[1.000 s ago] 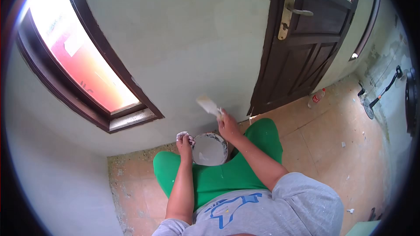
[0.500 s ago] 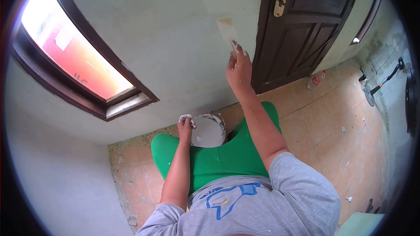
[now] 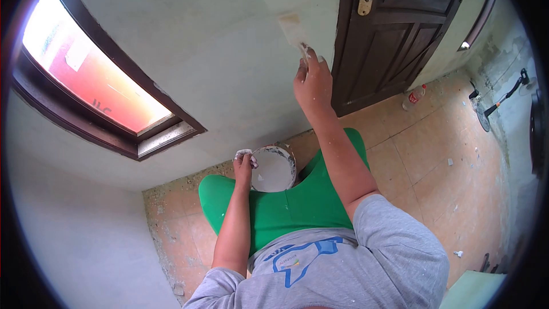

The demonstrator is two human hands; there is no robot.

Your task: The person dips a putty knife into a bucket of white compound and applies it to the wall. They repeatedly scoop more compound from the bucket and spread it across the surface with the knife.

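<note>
My right hand is closed around the handle of a putty knife. Its broad, pale blade points up and lies close against the grey-white wall, left of the door frame. Low on the left, my left hand has its fingers curled round a crumpled white lump, smeared with white; I cannot tell whether it is a rag. Right beside that hand stands a round bucket between my knees. White paste fills it, and dark residue marks the rim.
On the left is a dark-framed window with a reddish pane. A dark brown door with a metal handle stands at right. A bottle with a red label sits on the tiled floor, near a black stand-like object. Small white bits dot the tiles.
My right hand and the putty knife have shifted slightly up the wall, the blade moving a little to the left. My left hand stays by the bucket. The camera view has tilted a little.
</note>
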